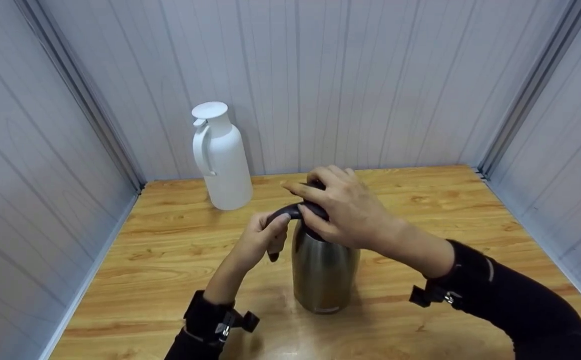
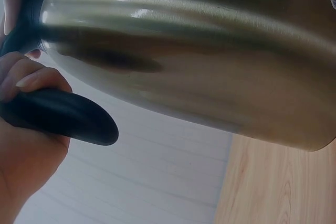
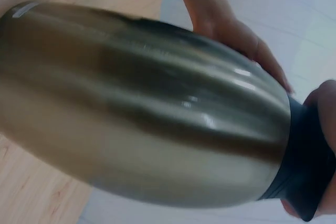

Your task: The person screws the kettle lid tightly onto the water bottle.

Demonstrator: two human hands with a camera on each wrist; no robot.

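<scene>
Upright steel jug [image 1: 324,272], black-handled

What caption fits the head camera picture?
Left hand holds the steel jug's black handle; right hand grips its lid.

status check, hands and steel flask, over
Left hand grips black handle. Right hand curled over lid of steel flask, upright on table. White jug stands apart.
</scene>
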